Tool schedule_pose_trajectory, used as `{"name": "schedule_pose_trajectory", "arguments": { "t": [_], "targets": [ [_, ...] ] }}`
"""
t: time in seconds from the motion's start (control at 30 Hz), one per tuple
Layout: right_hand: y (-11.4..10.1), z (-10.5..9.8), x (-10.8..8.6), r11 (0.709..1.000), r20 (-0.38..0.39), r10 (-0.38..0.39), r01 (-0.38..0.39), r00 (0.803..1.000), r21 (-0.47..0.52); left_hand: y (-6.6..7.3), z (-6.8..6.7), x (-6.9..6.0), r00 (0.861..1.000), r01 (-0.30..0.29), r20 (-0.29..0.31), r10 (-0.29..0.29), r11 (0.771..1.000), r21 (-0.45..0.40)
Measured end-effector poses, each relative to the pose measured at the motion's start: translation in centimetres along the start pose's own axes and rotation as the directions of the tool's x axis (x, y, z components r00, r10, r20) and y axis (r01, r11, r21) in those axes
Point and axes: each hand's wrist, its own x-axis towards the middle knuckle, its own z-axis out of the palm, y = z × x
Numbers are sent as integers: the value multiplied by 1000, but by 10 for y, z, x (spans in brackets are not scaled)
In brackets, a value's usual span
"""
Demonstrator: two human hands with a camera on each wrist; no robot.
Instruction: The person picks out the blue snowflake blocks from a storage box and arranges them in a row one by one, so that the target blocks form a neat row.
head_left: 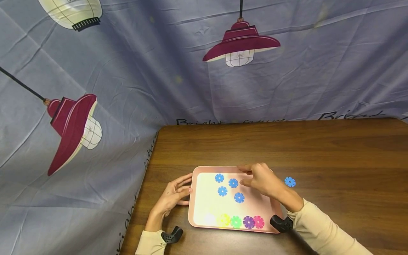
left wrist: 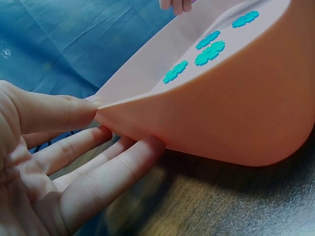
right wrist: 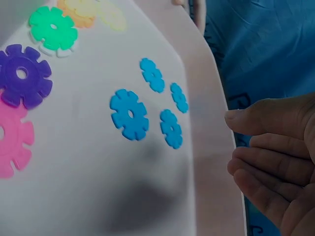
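Observation:
A pink tray point(head_left: 204, 202) with a pale inner floor lies on the table. Its left rim is pinched by my left hand point(head_left: 172, 195), thumb on the edge and fingers against the outer wall point(left wrist: 221, 113). Over the far right part of the tray hovers my right hand point(head_left: 262, 179), fingers loosely bent and nothing held. In the right wrist view, the thumb and fingers point(right wrist: 270, 162) are apart beside the rim. Several blue notched discs point(right wrist: 123, 103) lie flat in the tray's far half. Along the near side sit a green disc point(head_left: 233, 225), a purple disc point(head_left: 247, 226) and a pink disc point(head_left: 261, 222).
One more blue disc point(head_left: 287, 181) lies on the wooden table point(head_left: 344, 170) right of the tray. A yellow disc point(head_left: 225, 224) is near the green one, washed out by glare. A lamp-printed curtain point(head_left: 159, 71) hangs behind and left.

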Motion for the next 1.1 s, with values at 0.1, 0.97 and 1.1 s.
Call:
{"name": "schedule_pose_trajectory", "arguments": {
  "t": [0.1,0.97,1.1],
  "targets": [
    [0,4,3,1000,5,-11,11,1000,-11,0,0,0,1000,-2,0,2,1000,-2],
    [9,37,13,999,26,6,-7,1000,43,-2,-2,1,1000,-11,21,11,1000,-15],
    [8,39,14,999,37,-2,0,999,34,-2,-3,2,1000,-7,20,8,1000,-17]
  ]
}}
